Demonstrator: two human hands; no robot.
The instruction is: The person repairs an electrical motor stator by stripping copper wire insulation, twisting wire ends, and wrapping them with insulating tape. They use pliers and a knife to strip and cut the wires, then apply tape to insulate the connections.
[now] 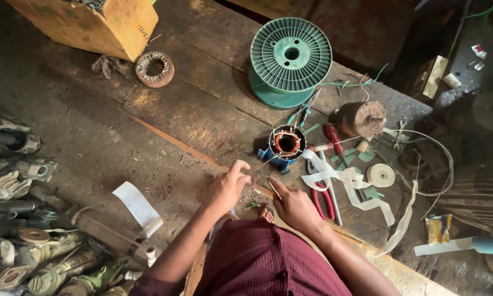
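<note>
A small motor stator (286, 143) with copper windings stands on a blue base on the wooden floor in the middle of the head view. Thin wire leads run from it toward me. My left hand (228, 186) pinches one thin wire just below and left of the stator. My right hand (293, 205) holds a thin stick-like piece or wire end, pointing up-left toward my left hand. Both hands are close together, a short way in front of the stator.
A green plastic spool (291, 55) lies behind the stator. Right of it sit a brown motor (361, 119), red-handled pliers (323, 198), a red screwdriver (332, 137), white tape (380, 175) and loose ribbon. A wooden box (87, 22), a metal ring (154, 68) and metal parts (22, 219) lie left.
</note>
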